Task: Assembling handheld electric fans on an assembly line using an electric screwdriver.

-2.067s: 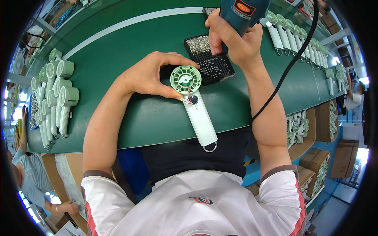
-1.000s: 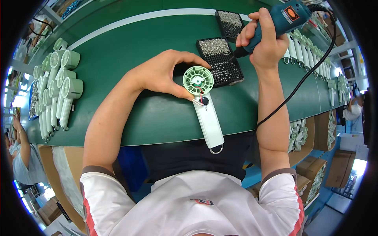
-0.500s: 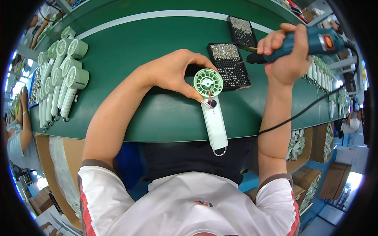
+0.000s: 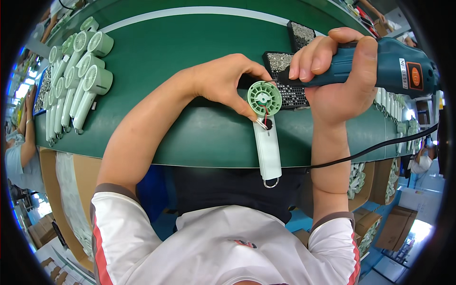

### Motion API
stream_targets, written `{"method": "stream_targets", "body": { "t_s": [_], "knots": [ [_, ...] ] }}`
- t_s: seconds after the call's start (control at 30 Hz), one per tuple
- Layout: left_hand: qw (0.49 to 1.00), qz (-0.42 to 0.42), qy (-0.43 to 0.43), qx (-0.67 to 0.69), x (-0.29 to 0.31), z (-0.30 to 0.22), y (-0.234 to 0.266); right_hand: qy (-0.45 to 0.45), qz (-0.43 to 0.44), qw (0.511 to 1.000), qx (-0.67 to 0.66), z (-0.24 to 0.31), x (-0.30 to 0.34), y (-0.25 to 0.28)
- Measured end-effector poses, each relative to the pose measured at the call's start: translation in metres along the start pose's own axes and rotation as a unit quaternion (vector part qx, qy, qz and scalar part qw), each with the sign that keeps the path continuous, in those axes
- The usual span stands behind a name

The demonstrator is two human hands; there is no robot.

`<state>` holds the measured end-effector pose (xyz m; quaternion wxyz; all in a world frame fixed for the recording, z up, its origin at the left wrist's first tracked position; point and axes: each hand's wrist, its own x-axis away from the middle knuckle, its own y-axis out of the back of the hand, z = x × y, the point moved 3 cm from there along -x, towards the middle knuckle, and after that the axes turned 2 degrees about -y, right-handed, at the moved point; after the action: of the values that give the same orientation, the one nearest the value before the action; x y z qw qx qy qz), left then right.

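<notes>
My left hand grips a handheld fan by its round green head, thumb and fingers on either side. The fan's white handle points toward me, a metal loop at its end. Its head is open at the front, showing a ribbed ring, a white centre piece and red wires running down to a dark round part. In my right hand is a blue-green electric screwdriver, held level, its bit pointing left at the upper rim of the fan head. Whether the tip touches the rim I cannot tell.
Black screw trays full of small silver screws stand behind the fan head. Several assembled fans lie stacked at the left, more at the far right. A black cord crosses my right forearm. Cardboard boxes sit below the green bench.
The screwdriver has come left and nearer, from over the screw tray to the fan head's upper rim. My left hand and the fan have shifted slightly right in view.
</notes>
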<state>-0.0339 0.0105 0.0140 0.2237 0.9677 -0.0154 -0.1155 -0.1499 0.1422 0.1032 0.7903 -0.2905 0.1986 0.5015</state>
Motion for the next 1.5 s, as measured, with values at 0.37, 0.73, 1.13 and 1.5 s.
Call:
{"method": "stream_targets", "body": {
  "t_s": [0.37, 0.73, 1.13, 1.5],
  "knots": [
    [1.000, 0.005, -0.010, -0.015, -0.002, -0.001, -0.001, 0.018, 0.036, 0.999, 0.017, -0.004, 0.002, -0.001],
    [1.000, 0.002, -0.012, -0.005, -0.001, -0.003, 0.000, 0.009, 0.027, 0.999, 0.034, -0.005, 0.005, -0.002],
    [1.000, -0.001, -0.013, -0.001, 0.000, -0.004, 0.000, 0.065, 0.160, 0.985, -0.028, -0.007, 0.011, 0.003],
    [1.000, 0.009, 0.018, 0.021, -0.001, -0.002, -0.001, 0.084, 0.222, 0.971, -0.032, -0.006, 0.015, 0.006]
  ]
}}
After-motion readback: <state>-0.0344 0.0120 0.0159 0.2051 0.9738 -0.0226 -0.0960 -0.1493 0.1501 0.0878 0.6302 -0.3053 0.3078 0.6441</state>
